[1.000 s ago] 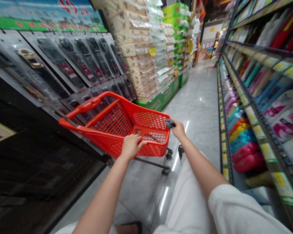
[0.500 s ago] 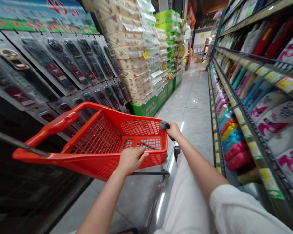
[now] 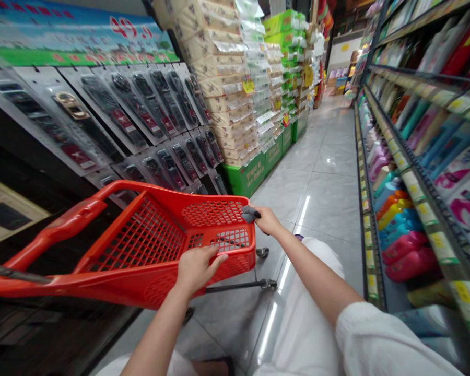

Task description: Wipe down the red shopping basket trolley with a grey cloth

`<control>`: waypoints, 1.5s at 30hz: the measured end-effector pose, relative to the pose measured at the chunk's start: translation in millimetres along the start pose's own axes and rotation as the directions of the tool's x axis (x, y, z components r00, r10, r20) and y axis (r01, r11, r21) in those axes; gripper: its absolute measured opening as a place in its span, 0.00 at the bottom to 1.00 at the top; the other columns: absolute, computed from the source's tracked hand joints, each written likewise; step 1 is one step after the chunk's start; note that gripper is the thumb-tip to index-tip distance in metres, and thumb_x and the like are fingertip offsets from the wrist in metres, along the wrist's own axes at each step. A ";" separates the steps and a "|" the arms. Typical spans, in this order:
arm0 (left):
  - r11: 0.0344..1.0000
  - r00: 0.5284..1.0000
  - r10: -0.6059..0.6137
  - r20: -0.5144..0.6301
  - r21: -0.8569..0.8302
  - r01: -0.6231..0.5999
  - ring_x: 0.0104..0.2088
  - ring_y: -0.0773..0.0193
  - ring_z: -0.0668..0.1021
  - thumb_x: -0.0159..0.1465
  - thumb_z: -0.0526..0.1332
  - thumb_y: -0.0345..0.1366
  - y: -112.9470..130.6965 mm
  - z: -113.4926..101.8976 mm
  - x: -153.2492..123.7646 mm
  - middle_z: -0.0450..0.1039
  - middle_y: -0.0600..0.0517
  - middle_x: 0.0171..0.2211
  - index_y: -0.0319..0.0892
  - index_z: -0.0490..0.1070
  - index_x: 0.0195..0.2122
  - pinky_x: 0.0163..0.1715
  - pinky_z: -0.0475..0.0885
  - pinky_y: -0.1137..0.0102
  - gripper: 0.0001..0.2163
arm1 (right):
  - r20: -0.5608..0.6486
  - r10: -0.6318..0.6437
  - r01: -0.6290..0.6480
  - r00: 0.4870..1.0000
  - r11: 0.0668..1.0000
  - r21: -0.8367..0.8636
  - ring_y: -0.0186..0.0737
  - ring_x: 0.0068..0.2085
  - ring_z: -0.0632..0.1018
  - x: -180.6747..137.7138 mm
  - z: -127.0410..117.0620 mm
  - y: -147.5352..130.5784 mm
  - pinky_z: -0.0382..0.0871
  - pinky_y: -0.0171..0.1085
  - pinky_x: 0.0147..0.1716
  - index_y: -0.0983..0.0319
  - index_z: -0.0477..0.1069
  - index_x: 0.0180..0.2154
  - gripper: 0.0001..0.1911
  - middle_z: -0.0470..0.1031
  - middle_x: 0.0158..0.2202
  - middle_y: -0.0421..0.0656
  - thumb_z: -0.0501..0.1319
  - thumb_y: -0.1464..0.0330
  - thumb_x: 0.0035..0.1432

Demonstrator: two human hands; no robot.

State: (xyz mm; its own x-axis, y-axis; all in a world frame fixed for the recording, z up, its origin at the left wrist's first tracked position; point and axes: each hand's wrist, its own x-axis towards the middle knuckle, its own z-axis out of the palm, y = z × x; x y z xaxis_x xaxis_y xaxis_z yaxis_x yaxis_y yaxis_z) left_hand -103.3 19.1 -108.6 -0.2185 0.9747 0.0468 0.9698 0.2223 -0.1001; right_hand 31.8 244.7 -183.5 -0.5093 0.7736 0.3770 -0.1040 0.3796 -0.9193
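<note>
A red plastic shopping cart (image 3: 215, 206) with a lattice basket stands in front of me, its handle pointing to the left. My left hand (image 3: 198, 269) grips the near side rim, fingers over the edge and thumb apart. At the cart's front corner my right hand (image 3: 267, 220) is closed around a small grey-and-black, soft-looking item (image 3: 249, 213), pressed against the rim. What exactly this item is I cannot make out. The basket holds nothing that I can see.
Packaged belts (image 3: 121, 107) hang on a rack at the left. Stacked cartons (image 3: 227, 104) on green bases (image 3: 245, 175) line the aisle beyond. On the right, shelves (image 3: 419, 183) hold bottles and pouches. The tiled floor (image 3: 321, 141) runs ahead between them.
The cart and both hands have shifted left and slightly down in view. The racks and shelves have shifted right. Both hands keep their hold.
</note>
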 end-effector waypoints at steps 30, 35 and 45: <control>0.982 0.972 -0.111 0.206 0.175 0.075 0.39 0.54 0.80 0.69 0.44 0.53 -2.5 -11.8 8.2 0.81 0.46 0.37 0.44 0.77 0.41 0.33 0.63 0.68 0.25 | -0.310 0.393 -0.228 0.866 0.862 0.454 0.47 0.44 0.80 5.0 8.4 55.3 0.72 0.43 0.49 0.62 0.77 0.34 0.11 0.83 0.37 0.43 0.65 0.65 0.46; 0.990 0.979 -0.085 0.186 0.125 0.062 0.38 0.57 0.80 0.68 0.46 0.53 -1.0 -7.0 9.1 0.81 0.49 0.35 0.46 0.77 0.39 0.31 0.61 0.69 0.24 | -0.186 0.507 -0.329 0.841 0.754 0.569 0.44 0.38 0.81 39.8 26.3 58.1 0.75 0.40 0.41 0.64 0.76 0.34 0.12 0.82 0.34 0.44 0.67 0.68 0.44; 0.991 0.989 -0.054 0.137 0.129 0.036 0.36 0.57 0.80 0.68 0.46 0.55 -1.3 -1.2 8.8 0.81 0.50 0.33 0.46 0.77 0.35 0.31 0.60 0.69 0.25 | 0.184 0.518 -0.536 0.836 0.695 0.479 0.39 0.26 0.78 0.2 3.3 36.0 0.72 0.36 0.28 0.64 0.78 0.31 0.11 0.80 0.25 0.41 0.70 0.71 0.39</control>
State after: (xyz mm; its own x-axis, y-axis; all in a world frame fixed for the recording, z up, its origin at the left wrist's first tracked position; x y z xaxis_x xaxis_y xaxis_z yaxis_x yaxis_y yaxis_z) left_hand -106.4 27.3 -106.8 -0.2829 0.9554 -0.0847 0.9394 0.2582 -0.2254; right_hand 25.2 256.8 -216.8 -0.6366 0.7495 -0.1815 -0.2083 -0.3937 -0.8953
